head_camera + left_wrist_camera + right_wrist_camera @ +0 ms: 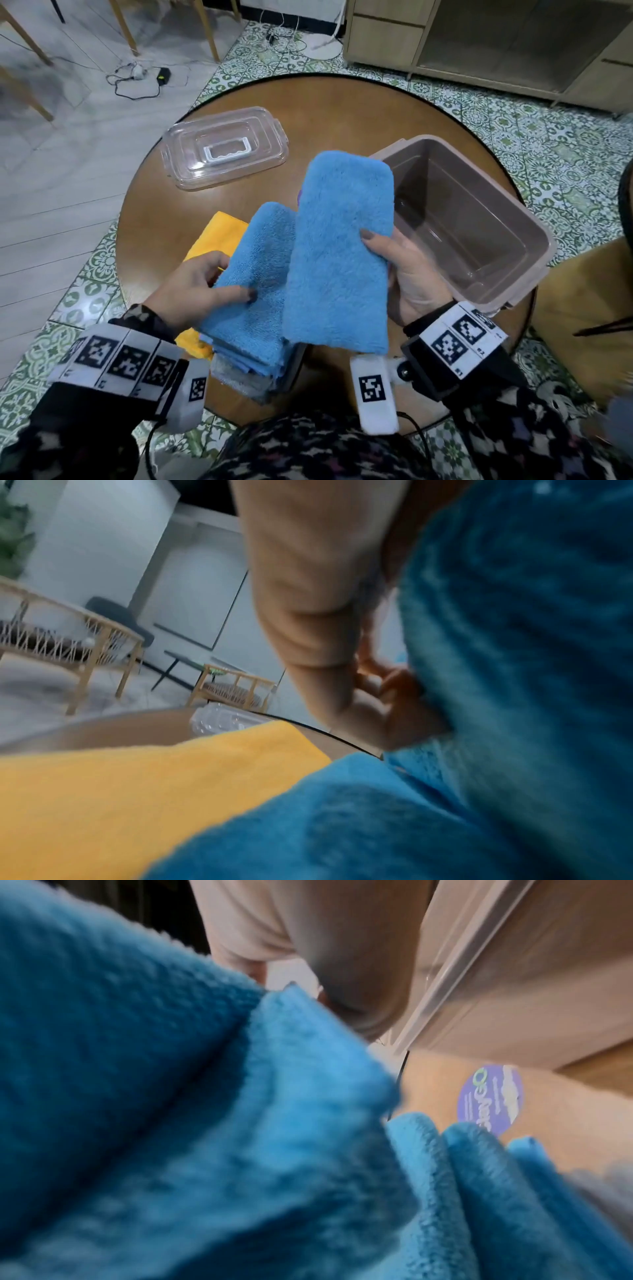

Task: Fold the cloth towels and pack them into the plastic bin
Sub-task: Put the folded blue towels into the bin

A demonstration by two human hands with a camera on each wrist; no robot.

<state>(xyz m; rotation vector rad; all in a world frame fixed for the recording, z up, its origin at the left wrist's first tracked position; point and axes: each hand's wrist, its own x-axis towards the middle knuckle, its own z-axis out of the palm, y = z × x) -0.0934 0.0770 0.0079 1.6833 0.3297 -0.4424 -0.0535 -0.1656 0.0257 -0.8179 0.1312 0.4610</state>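
My right hand (406,274) holds a folded blue towel (339,246) above the table, thumb on top and fingers underneath, just left of the empty pinkish plastic bin (479,212). In the right wrist view that blue towel (137,1069) fills the frame beside the bin wall (531,988). My left hand (198,291) pinches the edge of a second blue towel (253,274), which lies on top of a stack. In the left wrist view the curled fingers (387,685) are tucked against the blue towel (514,642).
A yellow towel (219,236) sticks out from under the stack on the left, with grey cloth at the stack's near end. The bin's clear lid (224,147) lies at the back left of the round brown table (342,113). A purple sticker (489,1099) shows near the bin.
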